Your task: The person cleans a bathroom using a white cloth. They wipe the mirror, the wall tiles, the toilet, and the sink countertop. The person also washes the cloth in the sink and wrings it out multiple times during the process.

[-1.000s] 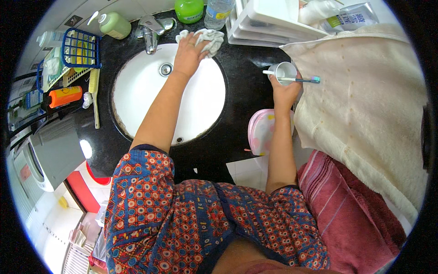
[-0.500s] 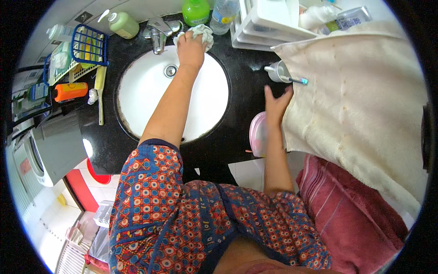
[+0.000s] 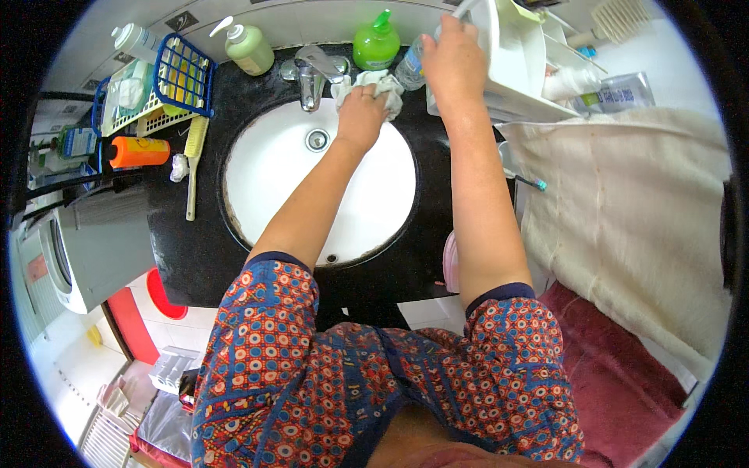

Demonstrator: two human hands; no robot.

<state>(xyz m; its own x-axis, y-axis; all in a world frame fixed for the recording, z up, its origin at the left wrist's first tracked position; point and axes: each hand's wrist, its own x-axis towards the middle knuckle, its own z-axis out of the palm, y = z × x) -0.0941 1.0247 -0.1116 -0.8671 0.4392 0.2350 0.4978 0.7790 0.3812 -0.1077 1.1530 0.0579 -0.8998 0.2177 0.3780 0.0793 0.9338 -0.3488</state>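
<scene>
My left hand (image 3: pixel 362 117) is closed over a crumpled pale cloth (image 3: pixel 384 87) at the far rim of the white sink (image 3: pixel 312 210), just right of the chrome faucet (image 3: pixel 310 87). Farther right, my right hand (image 3: pixel 456 58) is raised with curled fingers between a clear plastic bottle (image 3: pixel 410 69) and a white plastic drawer rack (image 3: pixel 511 58). The fingertips hide what they grip. A green pump bottle (image 3: pixel 376 47) stands behind the cloth. Partly covered by my right forearm is a cup with a toothbrush (image 3: pixel 530 182) in it.
Left of the sink are a brush (image 3: pixel 194 160), an orange bottle (image 3: pixel 140 151), a blue basket (image 3: pixel 186 74) and a pale green pump bottle (image 3: pixel 250 51). A cream towel (image 3: pixel 624 210) covers the right side. Behind my right forearm sits a pink item (image 3: pixel 450 261) on the black counter (image 3: pixel 187 265).
My right hand has moved from beside the cup up to the bottle and drawer rack. My left hand stays on the cloth at the sink's rim. The whole view has shifted slightly.
</scene>
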